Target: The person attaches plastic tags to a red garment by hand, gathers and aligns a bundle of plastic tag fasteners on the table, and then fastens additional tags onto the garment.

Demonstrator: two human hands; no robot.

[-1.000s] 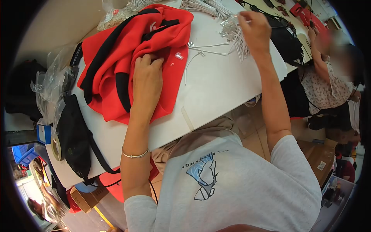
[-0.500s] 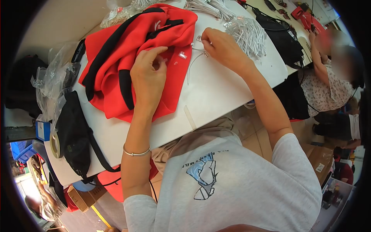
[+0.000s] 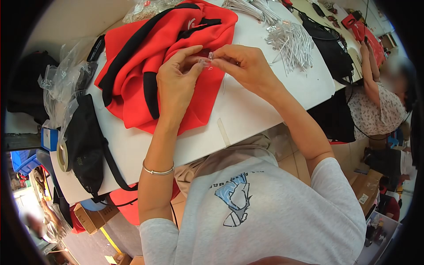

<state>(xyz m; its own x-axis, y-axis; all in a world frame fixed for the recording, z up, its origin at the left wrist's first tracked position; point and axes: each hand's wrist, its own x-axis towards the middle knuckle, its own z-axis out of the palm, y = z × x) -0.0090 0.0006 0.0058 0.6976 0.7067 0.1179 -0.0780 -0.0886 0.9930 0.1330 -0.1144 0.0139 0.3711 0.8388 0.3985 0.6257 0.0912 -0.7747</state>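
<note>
My left hand (image 3: 175,84), a bracelet on its wrist, pinches a small clear plastic piece (image 3: 203,62) above the red and black garment (image 3: 132,77). Opposite it, my right hand (image 3: 248,68) grips another small clear piece (image 3: 210,55) between thumb and fingers. The two pieces are close together; I cannot tell whether they are joined. A thin white cable (image 3: 224,84) hangs below the right hand over the white table (image 3: 260,104). To the right lies a pile of white cables (image 3: 297,51) with clear ends.
More white cables (image 3: 256,9) lie at the table's back edge. A black bag (image 3: 84,150), clear plastic bags (image 3: 62,90) and a tape roll (image 3: 63,157) are at the left. Another black bag (image 3: 329,48) rests at the right, near a seated person (image 3: 377,108).
My right hand has moved left from beside the cable pile to meet my left hand over the garment. My left fingers have closed in around the clear piece. The view has shifted slightly.
</note>
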